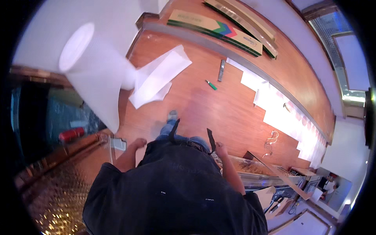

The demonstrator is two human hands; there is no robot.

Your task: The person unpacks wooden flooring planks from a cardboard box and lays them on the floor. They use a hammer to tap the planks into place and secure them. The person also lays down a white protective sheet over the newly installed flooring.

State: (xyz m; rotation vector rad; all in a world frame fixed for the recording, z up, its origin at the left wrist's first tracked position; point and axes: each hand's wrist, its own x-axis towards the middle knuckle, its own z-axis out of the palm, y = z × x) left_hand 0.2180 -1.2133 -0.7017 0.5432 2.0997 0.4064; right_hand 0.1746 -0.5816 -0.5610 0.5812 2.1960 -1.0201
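From where I stand, the person's black top (168,188) fills the lower middle of the frame and blocks whatever lies beneath it. Both bare arms hang bent at the sides, forearms angled inward and forward. The left hand (140,143) is at waist height, left of centre, and the right hand (221,149) sits level with the hip, right of centre; both are small and blurred, so I cannot tell whether the fingers are curled or spread. Two black straps stick up at the waist, in the middle of the frame: the right strap (211,141) is just beside the right hand, while the left strap (174,131) stands apart from the left hand. Around them spreads a reddish wood-plank floor (196,105), stepped along its right edge, where a bright white surface (280,107) shows. Across the upper part, beyond a long grey strip (207,44), lies a long carton (203,26). White sheets (164,76) cover the floor at upper left. Smaller still are a flat grey bar (221,70), upper centre, a tangled white cable (271,143) at right, and a green-handled tool (212,85) near the bar.
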